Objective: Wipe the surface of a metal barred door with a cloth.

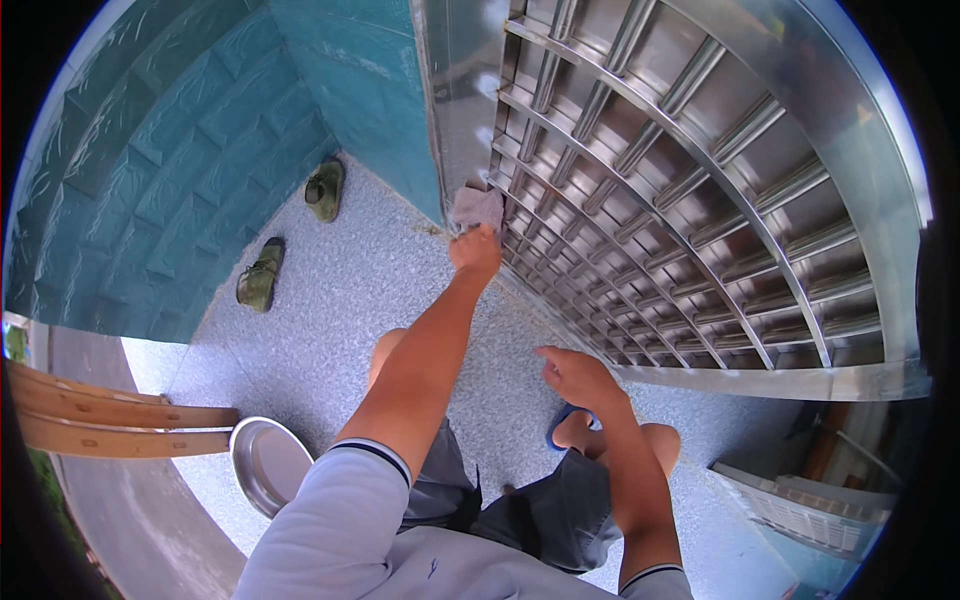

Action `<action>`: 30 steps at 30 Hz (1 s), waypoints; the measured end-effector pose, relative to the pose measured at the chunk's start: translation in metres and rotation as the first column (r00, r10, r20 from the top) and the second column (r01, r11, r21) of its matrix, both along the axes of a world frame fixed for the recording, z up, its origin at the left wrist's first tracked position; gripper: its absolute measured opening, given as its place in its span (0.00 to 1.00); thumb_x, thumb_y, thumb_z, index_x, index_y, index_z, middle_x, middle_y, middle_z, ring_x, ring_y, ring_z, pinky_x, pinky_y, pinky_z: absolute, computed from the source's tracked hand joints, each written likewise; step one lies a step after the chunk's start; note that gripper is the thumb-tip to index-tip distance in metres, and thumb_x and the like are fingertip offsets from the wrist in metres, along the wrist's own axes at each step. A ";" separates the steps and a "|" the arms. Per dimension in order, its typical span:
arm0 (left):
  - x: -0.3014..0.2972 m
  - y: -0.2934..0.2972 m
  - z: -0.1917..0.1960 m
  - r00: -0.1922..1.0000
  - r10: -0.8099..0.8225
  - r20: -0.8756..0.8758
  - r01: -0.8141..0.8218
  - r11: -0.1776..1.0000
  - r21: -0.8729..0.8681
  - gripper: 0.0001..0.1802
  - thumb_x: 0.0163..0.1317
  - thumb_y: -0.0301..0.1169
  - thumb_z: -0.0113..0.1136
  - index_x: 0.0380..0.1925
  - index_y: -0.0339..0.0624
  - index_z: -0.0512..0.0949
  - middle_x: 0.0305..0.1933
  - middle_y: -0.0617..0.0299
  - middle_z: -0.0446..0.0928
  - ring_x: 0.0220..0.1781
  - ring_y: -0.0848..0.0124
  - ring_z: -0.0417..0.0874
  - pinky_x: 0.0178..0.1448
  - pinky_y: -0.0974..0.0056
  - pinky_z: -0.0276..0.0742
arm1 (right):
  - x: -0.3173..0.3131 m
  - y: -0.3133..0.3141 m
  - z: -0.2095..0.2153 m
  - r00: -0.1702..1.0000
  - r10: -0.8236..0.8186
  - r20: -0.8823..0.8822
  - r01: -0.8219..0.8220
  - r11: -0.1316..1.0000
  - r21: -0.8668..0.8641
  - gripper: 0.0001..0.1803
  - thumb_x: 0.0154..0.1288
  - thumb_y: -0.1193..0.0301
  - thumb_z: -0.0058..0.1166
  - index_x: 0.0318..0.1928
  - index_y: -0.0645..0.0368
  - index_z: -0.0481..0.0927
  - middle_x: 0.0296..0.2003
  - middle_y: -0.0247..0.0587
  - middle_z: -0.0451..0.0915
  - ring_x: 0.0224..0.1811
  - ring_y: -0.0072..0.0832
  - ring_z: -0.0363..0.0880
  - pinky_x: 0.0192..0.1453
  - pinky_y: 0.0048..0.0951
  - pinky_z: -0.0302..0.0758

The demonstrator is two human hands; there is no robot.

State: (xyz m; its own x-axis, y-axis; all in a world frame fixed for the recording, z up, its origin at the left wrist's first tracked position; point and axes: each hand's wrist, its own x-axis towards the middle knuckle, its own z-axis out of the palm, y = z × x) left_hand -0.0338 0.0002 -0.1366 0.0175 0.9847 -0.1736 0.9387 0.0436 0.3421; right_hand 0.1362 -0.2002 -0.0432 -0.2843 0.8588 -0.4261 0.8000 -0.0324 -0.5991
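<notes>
Pressing a soft, pale pinkish-grey cloth [478, 208] down low, the person's left hand [474, 250] is clamped on it with bent fingers. The cloth touches the foot of a flat, shiny silver metal post [462, 110], right by the bumpy blue-green tiled wall [180, 190]. Next to the post stands a big, shiny silver metal gate with crossing bars [690, 190].

The right hand [583, 380] is free. One finger sticks out and the others look loosely bent, a bit apart. It is near the bottom edge of the gate, over the speckled grey floor [330, 290]. Just below it is a foot in a dark blue slipper [555, 428].

Two green lace-up shoes [262, 275] sit by the wall, a little apart from each other. On the left, a round silver metal basin [275, 465] is beside the ends of two long brown wooden bars [130, 425]. A pale box with slotted sides [810, 510] is at the lower right.
</notes>
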 end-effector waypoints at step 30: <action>0.025 0.007 0.026 -0.589 0.536 0.605 0.159 0.811 -0.563 0.09 0.58 0.26 0.50 0.39 0.43 0.67 0.34 0.59 0.73 0.31 0.66 0.75 0.38 0.58 0.73 | -0.005 0.003 -0.005 0.997 0.063 -0.032 -0.063 0.998 -0.005 0.19 0.58 0.68 0.49 0.52 0.56 0.73 0.33 0.45 0.80 0.37 0.42 0.78 0.42 0.39 0.73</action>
State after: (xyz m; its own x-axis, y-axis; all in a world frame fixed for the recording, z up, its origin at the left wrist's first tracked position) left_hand -0.0090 0.0076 -0.1103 0.2839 0.8489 -0.4459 -0.8170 0.4576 0.3510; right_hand 0.1309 -0.1969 -0.0485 -0.3515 0.8361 -0.4212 0.7808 0.0137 -0.6246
